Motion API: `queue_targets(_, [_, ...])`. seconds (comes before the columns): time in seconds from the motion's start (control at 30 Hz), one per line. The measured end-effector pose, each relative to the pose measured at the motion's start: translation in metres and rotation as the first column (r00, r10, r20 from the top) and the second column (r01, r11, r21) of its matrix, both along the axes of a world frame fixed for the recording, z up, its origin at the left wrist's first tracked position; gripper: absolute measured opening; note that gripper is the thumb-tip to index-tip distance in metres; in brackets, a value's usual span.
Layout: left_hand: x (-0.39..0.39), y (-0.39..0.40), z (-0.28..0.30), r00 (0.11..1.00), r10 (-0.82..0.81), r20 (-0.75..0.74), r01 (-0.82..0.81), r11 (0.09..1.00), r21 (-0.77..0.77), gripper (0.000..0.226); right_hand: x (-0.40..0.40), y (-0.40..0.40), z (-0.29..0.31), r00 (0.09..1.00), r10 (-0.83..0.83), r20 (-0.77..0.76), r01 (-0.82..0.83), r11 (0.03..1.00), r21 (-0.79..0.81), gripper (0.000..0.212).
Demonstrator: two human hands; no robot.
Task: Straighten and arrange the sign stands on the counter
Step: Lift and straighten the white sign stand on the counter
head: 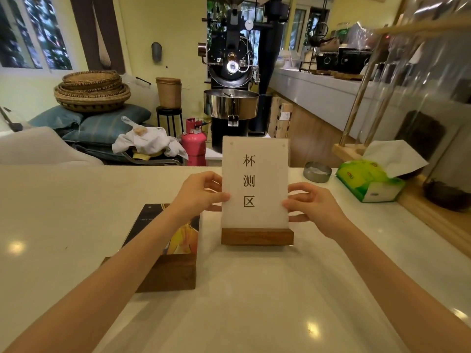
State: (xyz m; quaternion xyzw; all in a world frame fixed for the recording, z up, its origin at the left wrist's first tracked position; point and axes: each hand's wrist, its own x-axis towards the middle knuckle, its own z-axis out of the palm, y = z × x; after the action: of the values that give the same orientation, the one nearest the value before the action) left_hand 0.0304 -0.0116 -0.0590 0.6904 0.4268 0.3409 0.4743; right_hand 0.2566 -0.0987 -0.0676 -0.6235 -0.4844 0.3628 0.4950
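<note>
Both bare forearms reaching forward from lower corners, converging toward centre. Left hand (201,193) raised, thumb forward, fingers curled behind, pinching the left edge of an upright panel. Right hand (314,208) mirrored at about the same height, fingertips (288,205) against the right edge, fingers loosely bent, wrist straight.

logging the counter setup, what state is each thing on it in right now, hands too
white sign stand: upright in its wooden base, held at both side edges
left hand: grip on the sign's left edge
right hand: grip on its right edge
dark sign stand: leaning back, under the left forearm
tissue pack: open, a tissue sticking out
metal tin: lid on
</note>
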Motion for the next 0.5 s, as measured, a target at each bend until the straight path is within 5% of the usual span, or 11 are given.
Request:
queue_targets(0.2, [-0.003, -0.009, -0.004, 1.0, 0.015, -0.022, -0.01, 0.978, 0.208, 0.019, -0.006, -0.01, -0.008, 0.999, 0.0, -0.032, 0.004, 0.99, 0.139, 0.022])
queue_targets(0.5, [-0.005, -0.022, -0.01, 1.0, 0.004, -0.026, 0.003, 0.961, 0.278, 0.02, -0.011, -0.02, -0.012, 0.999, 0.009, -0.046, -0.001, 0.984, 0.177, 0.017])
